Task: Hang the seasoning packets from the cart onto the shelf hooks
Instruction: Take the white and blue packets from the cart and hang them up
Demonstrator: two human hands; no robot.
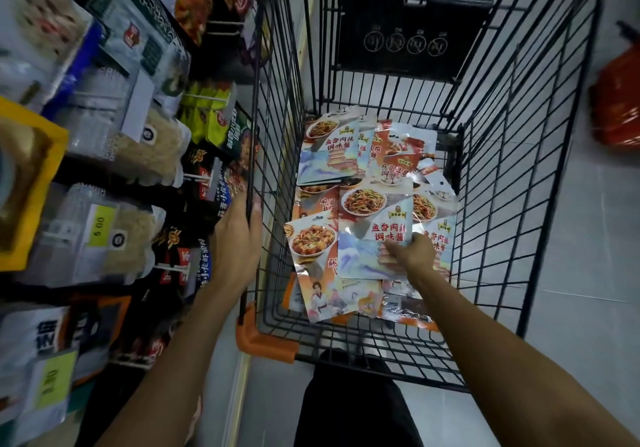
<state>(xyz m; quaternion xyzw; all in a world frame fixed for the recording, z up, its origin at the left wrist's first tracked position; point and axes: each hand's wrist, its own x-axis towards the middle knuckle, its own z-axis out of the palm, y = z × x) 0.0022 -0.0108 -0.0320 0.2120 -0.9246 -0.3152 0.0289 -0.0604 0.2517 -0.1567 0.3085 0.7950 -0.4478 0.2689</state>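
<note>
Several flat seasoning packets with food pictures and red lettering lie loosely piled in the bottom of a black wire cart (485, 204). My right hand (410, 251) reaches down into the cart and pinches the lower right edge of the top seasoning packet (372, 228), a light blue one showing a plate of shredded meat. My left hand (239, 235) grips the top rail of the cart's left wall. White shelf hooks (204, 178) stick out of the shelf on the left, between hanging packets.
The shelf (104, 169) on the left is packed with hanging bags of noodles and dark sauce packets, close against the cart. An orange bumper (263, 341) caps the cart's near corner. A red object (620, 100) lies on the pale floor at the right.
</note>
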